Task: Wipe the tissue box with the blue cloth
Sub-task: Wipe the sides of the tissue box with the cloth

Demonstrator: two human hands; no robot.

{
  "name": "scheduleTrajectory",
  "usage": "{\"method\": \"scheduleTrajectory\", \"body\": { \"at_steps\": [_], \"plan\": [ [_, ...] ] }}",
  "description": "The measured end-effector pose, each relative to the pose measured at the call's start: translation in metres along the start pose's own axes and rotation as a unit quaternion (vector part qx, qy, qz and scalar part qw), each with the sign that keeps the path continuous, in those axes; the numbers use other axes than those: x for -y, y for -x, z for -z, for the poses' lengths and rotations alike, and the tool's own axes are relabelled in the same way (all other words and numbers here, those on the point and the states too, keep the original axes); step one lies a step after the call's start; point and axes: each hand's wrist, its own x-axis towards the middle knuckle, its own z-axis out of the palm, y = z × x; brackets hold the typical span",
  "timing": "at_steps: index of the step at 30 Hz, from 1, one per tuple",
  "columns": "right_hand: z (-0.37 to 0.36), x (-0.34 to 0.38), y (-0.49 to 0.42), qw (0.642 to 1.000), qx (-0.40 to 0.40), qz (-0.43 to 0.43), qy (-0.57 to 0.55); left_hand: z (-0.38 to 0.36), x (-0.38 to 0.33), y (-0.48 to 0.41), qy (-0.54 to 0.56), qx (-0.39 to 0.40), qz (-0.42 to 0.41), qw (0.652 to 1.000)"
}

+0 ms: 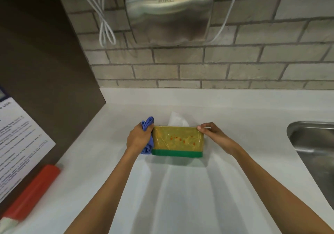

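The tissue box (pixel 178 140) is yellow-green with a green band along its bottom and small red marks on its front. It stands on the white counter (pixel 180 188), and a white tissue (pixel 178 119) sticks out of its top. My left hand (pixel 138 138) grips the bunched blue cloth (pixel 148 136) and presses it against the box's left end. My right hand (pixel 212 134) holds the box's upper right corner with thumb and fingers.
A steel sink (pixel 314 143) lies at the right edge. A red tube (pixel 34 188) rests at the counter's left, below a printed notice (pixel 19 139) on the dark side panel. A steel hand dryer (pixel 169 13) with white cables hangs on the brick wall.
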Motion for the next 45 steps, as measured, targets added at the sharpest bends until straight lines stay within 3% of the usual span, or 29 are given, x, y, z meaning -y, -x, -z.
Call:
{"method": "scheduleTrajectory", "body": {
  "at_steps": [6,15,18,21,23,26,29,32,34,37,39,45],
  "plan": [
    [-0.004,-0.005,-0.026,0.995,0.058,-0.010,-0.086,-0.010,0.006,0.003,0.042,-0.040,-0.012,0.998],
    [-0.005,-0.011,-0.039,0.994,0.068,0.010,-0.090,-0.024,0.021,0.015,0.159,-0.113,-0.039,0.980],
    [-0.005,-0.009,-0.042,0.992,0.068,0.010,-0.102,-0.026,0.022,0.029,0.195,-0.178,-0.144,0.954],
    [-0.005,-0.007,-0.043,0.991,0.071,0.009,-0.114,-0.035,0.013,0.039,0.059,-0.162,-0.270,0.947],
    [-0.006,-0.007,-0.043,0.990,0.067,0.006,-0.121,-0.044,0.011,0.044,-0.041,-0.136,-0.307,0.941],
    [-0.006,-0.007,-0.044,0.990,0.056,-0.006,-0.130,-0.050,0.015,0.046,-0.061,-0.097,-0.299,0.947],
    [-0.006,-0.007,-0.042,0.989,0.055,-0.015,-0.135,-0.050,0.012,0.046,0.031,-0.122,-0.277,0.953],
    [-0.006,-0.005,-0.040,0.989,0.062,-0.018,-0.132,-0.058,-0.009,0.042,0.081,-0.162,-0.194,0.964],
    [-0.007,-0.005,-0.040,0.990,0.057,-0.018,-0.130,-0.067,-0.021,0.042,0.008,-0.175,-0.161,0.971],
    [-0.007,-0.006,-0.039,0.991,0.046,-0.017,-0.125,-0.072,-0.016,0.044,-0.138,-0.187,-0.213,0.949],
    [-0.006,-0.006,-0.039,0.992,0.045,-0.015,-0.116,-0.071,-0.002,0.043,-0.178,-0.184,-0.234,0.938],
    [-0.008,-0.005,-0.036,0.996,0.030,-0.010,-0.080,-0.067,0.016,0.034,-0.028,-0.179,-0.232,0.956]
  ]
}}
